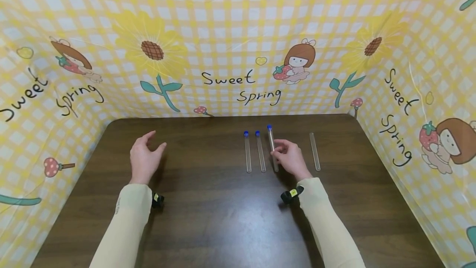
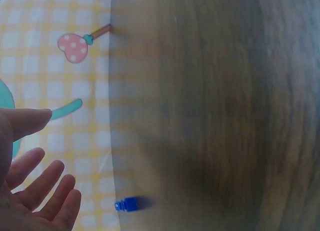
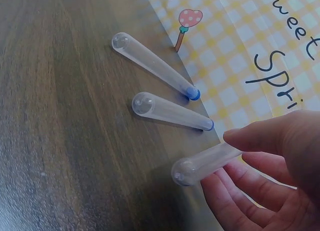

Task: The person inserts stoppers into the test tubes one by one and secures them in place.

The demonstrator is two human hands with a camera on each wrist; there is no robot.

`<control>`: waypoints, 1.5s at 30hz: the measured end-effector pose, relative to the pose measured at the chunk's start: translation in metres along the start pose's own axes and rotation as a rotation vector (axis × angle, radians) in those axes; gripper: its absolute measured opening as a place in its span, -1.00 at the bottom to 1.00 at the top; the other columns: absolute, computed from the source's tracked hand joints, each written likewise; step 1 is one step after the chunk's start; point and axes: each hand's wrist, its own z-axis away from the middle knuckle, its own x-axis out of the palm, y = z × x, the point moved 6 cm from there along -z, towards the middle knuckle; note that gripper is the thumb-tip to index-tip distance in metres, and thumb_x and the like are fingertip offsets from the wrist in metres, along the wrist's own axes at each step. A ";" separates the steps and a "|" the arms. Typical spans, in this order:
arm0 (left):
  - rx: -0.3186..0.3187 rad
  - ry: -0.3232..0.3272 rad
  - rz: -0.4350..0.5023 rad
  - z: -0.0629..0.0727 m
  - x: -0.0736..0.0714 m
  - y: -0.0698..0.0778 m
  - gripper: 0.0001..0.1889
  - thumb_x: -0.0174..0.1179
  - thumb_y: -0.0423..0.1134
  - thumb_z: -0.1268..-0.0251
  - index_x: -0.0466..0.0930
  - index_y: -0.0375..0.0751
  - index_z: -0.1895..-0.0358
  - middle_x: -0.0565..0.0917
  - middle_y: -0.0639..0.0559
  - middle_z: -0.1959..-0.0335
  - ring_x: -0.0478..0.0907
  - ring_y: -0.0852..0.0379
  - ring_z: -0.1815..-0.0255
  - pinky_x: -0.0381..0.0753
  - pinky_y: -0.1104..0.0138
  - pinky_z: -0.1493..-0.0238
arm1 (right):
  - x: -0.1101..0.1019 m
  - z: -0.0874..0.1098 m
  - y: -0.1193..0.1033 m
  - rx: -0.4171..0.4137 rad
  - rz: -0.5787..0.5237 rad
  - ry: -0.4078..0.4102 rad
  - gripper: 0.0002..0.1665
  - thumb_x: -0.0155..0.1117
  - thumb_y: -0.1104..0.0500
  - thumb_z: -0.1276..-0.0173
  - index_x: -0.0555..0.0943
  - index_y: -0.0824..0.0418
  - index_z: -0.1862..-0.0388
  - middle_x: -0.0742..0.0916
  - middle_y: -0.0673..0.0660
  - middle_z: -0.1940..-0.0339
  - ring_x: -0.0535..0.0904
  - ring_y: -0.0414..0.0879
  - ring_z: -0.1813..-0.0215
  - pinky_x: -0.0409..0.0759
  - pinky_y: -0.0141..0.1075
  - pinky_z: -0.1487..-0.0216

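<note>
In the head view my right hand (image 1: 290,158) pinches a clear test tube (image 1: 270,137) with a blue cap between thumb and fingers. The right wrist view shows the rounded bottom of this tube (image 3: 187,171) pointing away from the palm. Two more blue-capped test tubes, one farther left (image 1: 248,154) and one nearer (image 1: 261,154), lie side by side to its left. Right of the hand lies a test tube without a cap (image 1: 315,152). My left hand (image 1: 145,158) hovers over the table's left side, fingers spread and holding nothing. A loose blue cap (image 2: 127,204) shows near its fingers in the left wrist view.
The dark wooden table (image 1: 208,210) carries everything. A yellow checked cloth (image 1: 223,44) with printed flowers and lettering hangs along the back and both sides, meeting the table edges. Each wrist wears a black strap-mounted device, such as the right one (image 1: 291,194).
</note>
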 end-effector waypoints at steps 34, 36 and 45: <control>-0.119 -0.210 -0.229 -0.017 -0.012 -0.047 -0.34 0.33 -0.27 -0.30 0.34 -0.53 -0.39 0.45 -0.54 -0.24 0.34 -0.51 -0.24 0.32 -0.24 -0.26 | -0.001 -0.003 0.006 0.070 0.090 0.026 -0.54 0.37 0.25 -0.41 0.60 0.28 -0.27 0.77 0.18 0.15 0.69 -0.04 0.35 0.67 -0.18 0.24; -0.114 -0.219 -0.247 -0.019 -0.014 -0.047 -0.36 0.32 -0.27 -0.30 0.37 -0.54 -0.36 0.48 -0.52 -0.23 0.36 -0.51 -0.23 0.33 -0.24 -0.24 | -0.001 -0.003 0.006 0.073 0.095 0.026 -0.54 0.37 0.24 -0.41 0.60 0.28 -0.27 0.77 0.18 0.15 0.69 -0.03 0.35 0.67 -0.17 0.23; -0.132 -0.255 -0.269 -0.025 -0.019 -0.052 -0.45 0.30 -0.23 -0.34 0.47 -0.50 -0.29 0.58 -0.46 -0.11 0.46 -0.49 -0.12 0.43 -0.24 -0.13 | 0.000 -0.004 0.004 0.065 0.107 0.014 -0.54 0.38 0.24 -0.41 0.60 0.31 -0.25 0.77 0.18 0.19 0.66 -0.04 0.40 0.60 -0.23 0.33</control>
